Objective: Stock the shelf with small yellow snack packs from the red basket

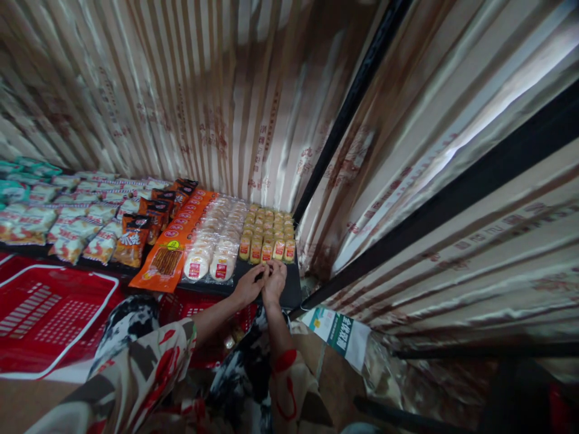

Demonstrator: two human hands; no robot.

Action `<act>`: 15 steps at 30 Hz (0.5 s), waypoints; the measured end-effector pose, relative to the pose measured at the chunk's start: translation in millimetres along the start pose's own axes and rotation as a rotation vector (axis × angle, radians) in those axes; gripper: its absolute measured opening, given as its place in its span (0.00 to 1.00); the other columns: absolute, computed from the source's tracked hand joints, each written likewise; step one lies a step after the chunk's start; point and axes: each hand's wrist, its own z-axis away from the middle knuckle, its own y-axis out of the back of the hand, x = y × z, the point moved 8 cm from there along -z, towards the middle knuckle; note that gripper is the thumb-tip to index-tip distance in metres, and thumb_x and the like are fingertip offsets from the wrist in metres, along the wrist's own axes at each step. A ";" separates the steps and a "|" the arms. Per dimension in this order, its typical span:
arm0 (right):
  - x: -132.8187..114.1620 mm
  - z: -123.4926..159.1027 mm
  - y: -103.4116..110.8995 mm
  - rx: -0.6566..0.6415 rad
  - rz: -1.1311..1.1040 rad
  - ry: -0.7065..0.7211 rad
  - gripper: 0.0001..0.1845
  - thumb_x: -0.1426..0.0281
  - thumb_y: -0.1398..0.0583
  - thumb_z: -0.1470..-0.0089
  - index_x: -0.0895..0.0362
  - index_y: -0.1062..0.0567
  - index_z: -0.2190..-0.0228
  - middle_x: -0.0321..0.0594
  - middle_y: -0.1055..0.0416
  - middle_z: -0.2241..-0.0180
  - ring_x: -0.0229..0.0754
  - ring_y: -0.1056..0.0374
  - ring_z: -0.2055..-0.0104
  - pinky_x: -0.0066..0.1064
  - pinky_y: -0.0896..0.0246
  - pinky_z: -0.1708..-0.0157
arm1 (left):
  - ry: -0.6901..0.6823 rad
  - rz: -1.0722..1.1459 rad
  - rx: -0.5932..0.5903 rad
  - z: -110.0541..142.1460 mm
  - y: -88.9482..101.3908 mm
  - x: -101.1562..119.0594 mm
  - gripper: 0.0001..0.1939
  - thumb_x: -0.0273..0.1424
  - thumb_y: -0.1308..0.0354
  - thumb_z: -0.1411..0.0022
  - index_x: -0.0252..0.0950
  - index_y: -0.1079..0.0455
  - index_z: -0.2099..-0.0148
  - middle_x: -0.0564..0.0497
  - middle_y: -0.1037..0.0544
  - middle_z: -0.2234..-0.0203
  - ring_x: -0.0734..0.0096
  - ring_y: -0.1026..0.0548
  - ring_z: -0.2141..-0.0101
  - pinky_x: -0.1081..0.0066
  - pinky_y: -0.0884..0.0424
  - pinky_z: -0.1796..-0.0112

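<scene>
My left hand (pixel 248 284) and my right hand (pixel 274 280) meet at the front edge of a dark shelf (pixel 289 289), fingers curled and pinched together on something small that I cannot make out. Just beyond them stand rows of small yellow-and-red snack packs (pixel 268 235). To their left lie clear packs of round white cakes (pixel 212 241) and an orange strip of snack packets (pixel 174 247).
More snack bags (pixel 67 226) fill the shelf to the left. A red plastic basket (pixel 49 313) sits below at left. Shiny striped foil sheeting (pixel 226 90) hangs behind and to the right, with black frame bars (pixel 348 108). A cardboard box (pixel 337 331) lies below right.
</scene>
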 end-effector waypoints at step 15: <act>-10.2 1.5 22.9 0.172 -0.065 -0.061 0.10 0.69 0.48 0.51 0.58 0.28 0.71 0.45 0.32 0.66 0.42 0.37 0.61 0.33 0.41 0.57 | 0.004 -0.109 -0.016 48.4 35.2 -35.7 0.14 0.22 0.52 0.45 0.33 0.29 0.59 0.49 0.21 0.66 0.73 0.25 0.65 0.73 0.30 0.60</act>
